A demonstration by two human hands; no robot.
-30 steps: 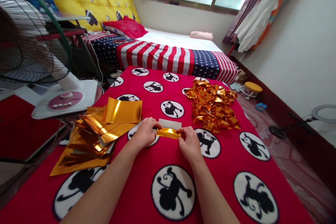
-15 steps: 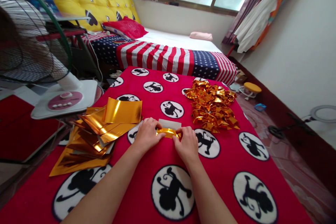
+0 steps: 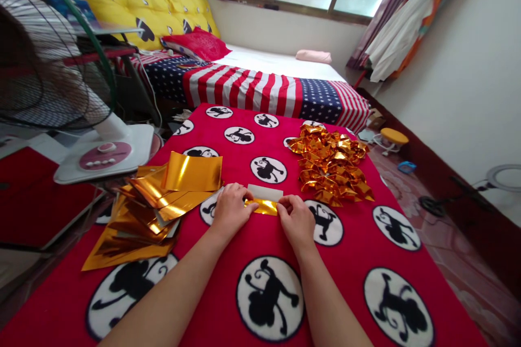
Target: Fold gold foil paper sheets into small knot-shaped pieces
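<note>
A sheet of gold foil paper (image 3: 264, 206) lies in front of me with its near part folded over, gold side up. Its pale backing shows as a strip along the far side. My left hand (image 3: 233, 207) grips the left end of the fold between thumb and fingers. At the right end, my right hand (image 3: 296, 218) pinches the folded edge with thumb and fingertips. Left of my hands lies a loose stack of flat gold foil sheets (image 3: 193, 172). A heap of folded gold foil pieces (image 3: 331, 165) sits to the right.
A red cloth with monkey prints (image 3: 337, 287) covers the table. An electric fan (image 3: 106, 154) stands at the left edge. Beyond the table is a bed with a striped, starred cover (image 3: 244, 87). On the floor at right stand a yellow stool (image 3: 394, 136) and a ring light (image 3: 504, 178).
My right hand has shifted slightly right along the fold, leaving more gold visible between the hands. The left hand stays at its end. The whole view has moved a little.
</note>
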